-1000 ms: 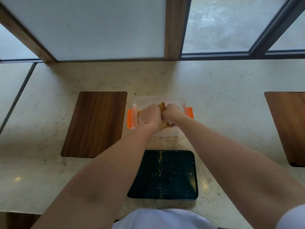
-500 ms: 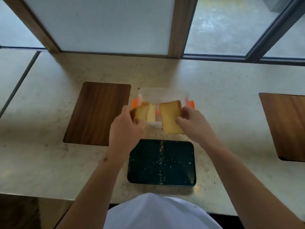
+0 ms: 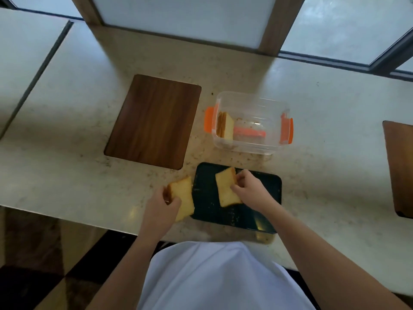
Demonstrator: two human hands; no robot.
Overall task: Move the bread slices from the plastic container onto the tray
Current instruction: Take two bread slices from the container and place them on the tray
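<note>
ok so the black tray (image 3: 257, 198) is the anchor here, sitting on the pale stone counter (image 3: 67, 171) near its front edge. the right hand (image 3: 250, 189) is over the middle of the tray with its fingers (image 3: 240, 175) pinched on the right edge of a yellow bread slice (image 3: 225, 189), which lies flat-ish over the tray's left half. can't tell if it's fully resting on the tray or just above it. the left hand (image 3: 161, 206) is just off the tray's left edge, fingers closed on a second bread slice (image 3: 183, 198), and that slice overlaps the tray's left rim a bit while most of it hangs over the counter.

right behind the tray sits the clear plastic container (image 3: 252, 144) with orange clips (image 3: 209, 119) on both ends, lid off. a couple more slices (image 3: 225, 128) stand upright against its left wall, rest of the box looks bare apart from crumbs and an orange bit showing through the bottom.

behind and left of the tray is a dark wooden board (image 3: 154, 121) lying flat on the counter, apart from both container and tray. far right of the tray another wooden board (image 3: 400, 166) is cut off by the frame. tray has loose crumbs (image 3: 234, 218) scattered on it.
</note>
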